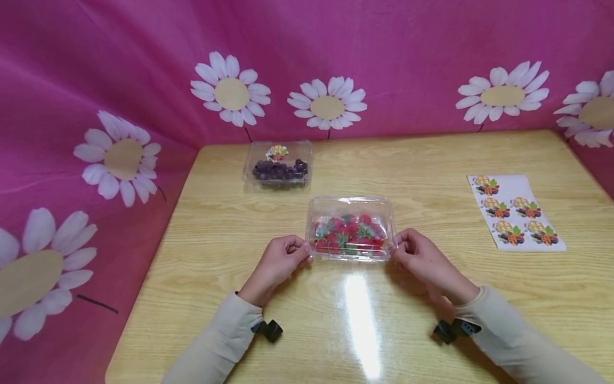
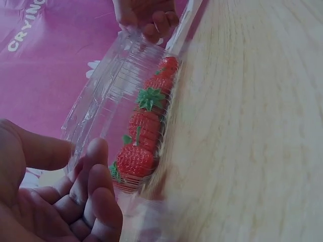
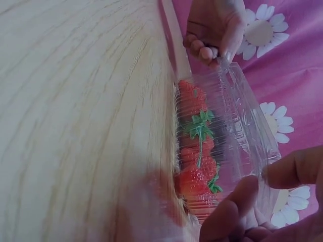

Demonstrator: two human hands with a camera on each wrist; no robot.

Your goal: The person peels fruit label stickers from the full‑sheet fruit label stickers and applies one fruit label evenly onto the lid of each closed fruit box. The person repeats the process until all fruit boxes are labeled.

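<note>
A clear plastic clamshell box (image 1: 350,205) of red strawberries (image 1: 352,234) with green leaves sits on the table between both hands, its lid down. My left hand (image 1: 283,258) pinches its near left corner at the rim between thumb and fingers. At the near right corner, my right hand (image 1: 424,261) pinches the rim in the same way. In the left wrist view, the thumb and curled fingers (image 2: 103,186) meet at the box's edge. The right wrist view shows the right thumb (image 3: 292,169) on the lid's rim.
Behind and left stands another clear box of dark grapes (image 1: 280,172), with a round fruit sticker (image 1: 277,153) on its lid. A white sheet (image 1: 515,184) bearing several fruit stickers lies at the right. A pink flowered cloth (image 1: 384,53) hangs behind the wooden table (image 1: 216,213).
</note>
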